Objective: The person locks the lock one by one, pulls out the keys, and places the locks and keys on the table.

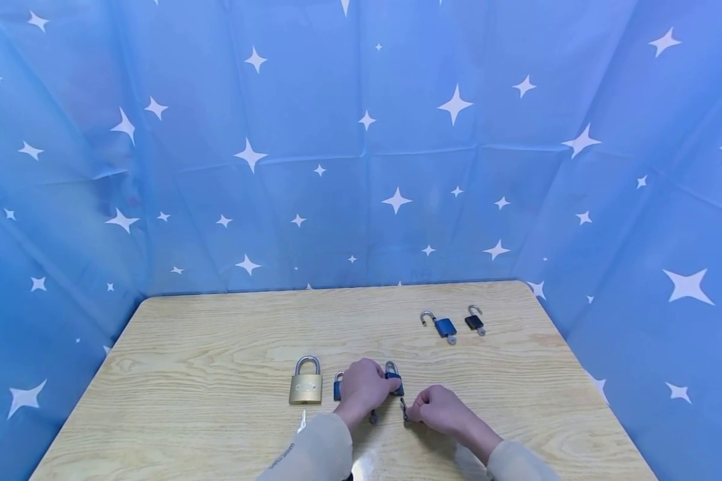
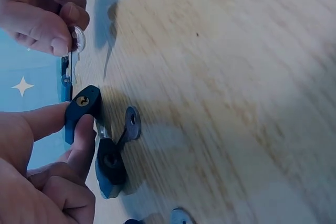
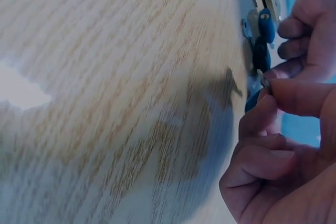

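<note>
Left fingers (image 2: 48, 120) on blue, brass-keyholed padlock (image 2: 89, 107)

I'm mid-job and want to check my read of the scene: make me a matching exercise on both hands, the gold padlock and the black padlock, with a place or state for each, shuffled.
Column one
1. left hand
2. black padlock
3. right hand
4. gold padlock

Column two
A. pinches a key
B. leftmost padlock in the head view, closed
C. pinches a blue padlock
D. rightmost padlock in the head view, open

Pairs: 1-C, 2-D, 3-A, 4-B
</note>
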A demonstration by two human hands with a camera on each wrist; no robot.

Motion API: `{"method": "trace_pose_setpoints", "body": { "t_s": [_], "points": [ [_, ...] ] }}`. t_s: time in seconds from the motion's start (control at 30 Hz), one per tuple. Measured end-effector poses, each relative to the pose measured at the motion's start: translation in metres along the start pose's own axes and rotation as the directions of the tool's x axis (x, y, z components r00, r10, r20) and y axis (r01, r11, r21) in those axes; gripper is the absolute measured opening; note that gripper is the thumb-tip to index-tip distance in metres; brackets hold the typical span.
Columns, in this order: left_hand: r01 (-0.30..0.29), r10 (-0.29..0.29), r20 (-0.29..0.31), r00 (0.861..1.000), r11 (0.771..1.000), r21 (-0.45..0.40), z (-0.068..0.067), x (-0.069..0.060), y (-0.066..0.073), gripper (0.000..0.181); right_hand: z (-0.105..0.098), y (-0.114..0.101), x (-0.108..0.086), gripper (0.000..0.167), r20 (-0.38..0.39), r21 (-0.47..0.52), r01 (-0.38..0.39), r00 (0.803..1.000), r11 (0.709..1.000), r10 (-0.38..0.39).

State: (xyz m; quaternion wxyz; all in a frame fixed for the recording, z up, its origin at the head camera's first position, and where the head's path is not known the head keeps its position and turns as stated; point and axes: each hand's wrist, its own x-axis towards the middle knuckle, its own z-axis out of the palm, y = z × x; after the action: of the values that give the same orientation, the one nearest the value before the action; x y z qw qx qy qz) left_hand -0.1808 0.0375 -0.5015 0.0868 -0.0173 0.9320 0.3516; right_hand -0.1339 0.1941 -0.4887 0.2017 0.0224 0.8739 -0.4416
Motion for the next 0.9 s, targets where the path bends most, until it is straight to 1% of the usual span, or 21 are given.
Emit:
{"method": "trace_pose_setpoints", "body": {
  "t_s": [0.17,0.37,0.47,0.57,0.7,0.8,0.9],
  "points": [
    [-0.019,0.02,-0.013,1.0,0.998,0.062,-0.002,0.0,0.002,0.043,0.001,0.001,0.002,0.027,-0.032,-0.032,0.015,0.999,0.999,-0.016],
    [-0.06,0.064,-0.023,0.998,0.986,0.157,0.0,0.002,0.002,0.052,0.003,0.002,0.005,0.025,-0.068,-0.052,0.014,0.998,0.999,-0.018],
    [-0.069,0.075,-0.022,0.997,0.978,0.196,0.001,0.003,0.003,0.055,0.004,0.002,0.006,0.023,-0.077,-0.071,0.022,0.997,0.997,-0.027],
    [-0.071,0.078,-0.021,0.997,0.973,0.218,0.001,0.003,0.004,0.055,0.006,0.002,0.006,0.02,-0.09,-0.09,0.029,0.995,0.995,-0.037],
    [-0.091,0.099,-0.023,0.995,0.967,0.24,0.001,0.002,0.004,0.055,0.008,0.002,0.007,0.021,-0.098,-0.103,0.036,0.994,0.994,-0.046],
    [-0.11,0.12,-0.028,0.992,0.965,0.24,0.0,0.001,0.003,0.054,0.01,0.002,0.009,0.022,-0.1,-0.109,0.042,0.994,0.993,-0.053],
    [-0.124,0.138,-0.043,0.989,0.964,0.235,-0.002,0.002,0.002,0.045,0.011,0.002,0.01,0.023,-0.104,-0.123,0.048,0.993,0.991,-0.061]
  ]
}}
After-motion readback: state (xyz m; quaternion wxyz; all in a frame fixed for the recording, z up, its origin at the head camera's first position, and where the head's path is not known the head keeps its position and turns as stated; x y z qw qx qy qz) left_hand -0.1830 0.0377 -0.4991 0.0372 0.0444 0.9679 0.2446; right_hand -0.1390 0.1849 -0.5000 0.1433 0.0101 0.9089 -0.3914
